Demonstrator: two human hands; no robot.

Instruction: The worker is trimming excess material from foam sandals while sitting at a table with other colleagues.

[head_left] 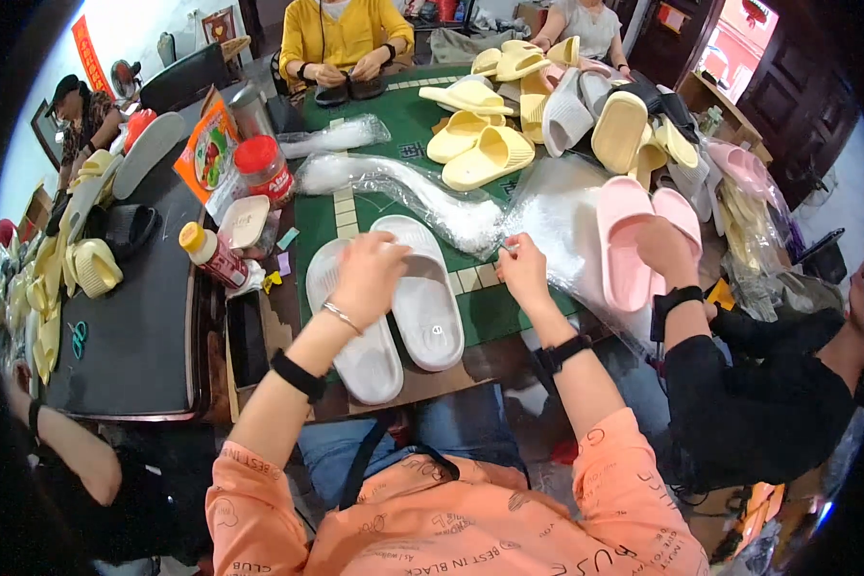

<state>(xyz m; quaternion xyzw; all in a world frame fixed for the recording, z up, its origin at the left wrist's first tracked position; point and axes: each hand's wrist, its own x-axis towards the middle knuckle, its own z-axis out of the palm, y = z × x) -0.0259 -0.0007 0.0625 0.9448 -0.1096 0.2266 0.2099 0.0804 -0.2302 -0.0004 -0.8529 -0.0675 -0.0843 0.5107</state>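
Note:
A pair of pale grey slide slippers lies in front of me, toes away: the left slipper (365,360) and the right slipper (430,317), which has a small round size sticker on its insole. My left hand (370,278), slightly blurred, is above the left slipper's strap with its fingers curled; what they hold, if anything, is unclear. Right of the pair, my right hand (526,276) pinches something tiny and bluish. Its fingertips are by the end of a long bundle of fine clear plastic strands (403,187), partly in clear film.
Pink slippers (626,250) lie at right under a co-worker's hand (667,252). Beyond is a heap of yellow and grey slippers (566,106). A red-lidded jar (262,168), a yellow-capped bottle (211,252) and a black phone (248,336) stand or lie at left. A person in yellow handles dark slippers opposite.

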